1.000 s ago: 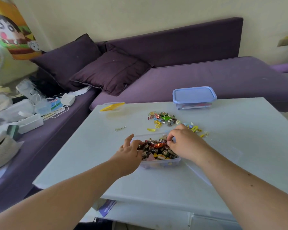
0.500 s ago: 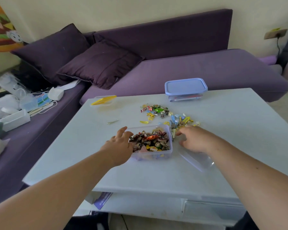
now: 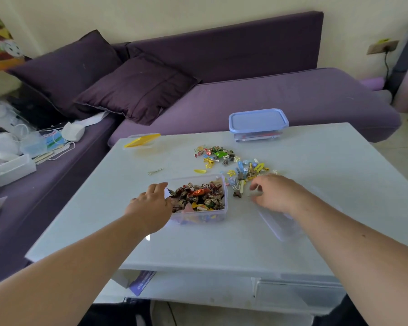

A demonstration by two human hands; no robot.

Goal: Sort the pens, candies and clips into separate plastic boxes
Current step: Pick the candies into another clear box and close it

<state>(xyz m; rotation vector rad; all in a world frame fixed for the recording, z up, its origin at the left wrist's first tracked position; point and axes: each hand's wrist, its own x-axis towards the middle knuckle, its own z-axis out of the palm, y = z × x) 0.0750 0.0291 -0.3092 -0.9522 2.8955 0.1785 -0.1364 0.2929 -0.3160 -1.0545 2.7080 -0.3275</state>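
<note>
A clear plastic box [image 3: 224, 208] full of wrapped candies [image 3: 198, 196] stands mid-table. My left hand [image 3: 151, 203] rests on its left rim, fingers fairly straight. Right of the box lies a scatter of coloured clips [image 3: 247, 170], and my right hand [image 3: 276, 194] is down at its near edge, fingertips curled and pinching a thin pale clip. Farther back is a small heap of loose candies [image 3: 214, 152] mixed with clips. A second clear box [image 3: 277, 225] lies partly under my right forearm. A blue-lidded box [image 3: 257, 121] holding pens stands at the far edge.
The white table [image 3: 222, 250] has a yellow-lidded box [image 3: 143, 140] at its back left, with a stray hair clip [image 3: 154, 171] and a yellow clip [image 3: 200, 171] near it. A purple sofa [image 3: 269, 97] wraps the far and left sides, cluttered at left.
My right hand left the candy box and moved right to the clip pile, its fingers now curled at the pile. My left hand stayed on the box's left rim.
</note>
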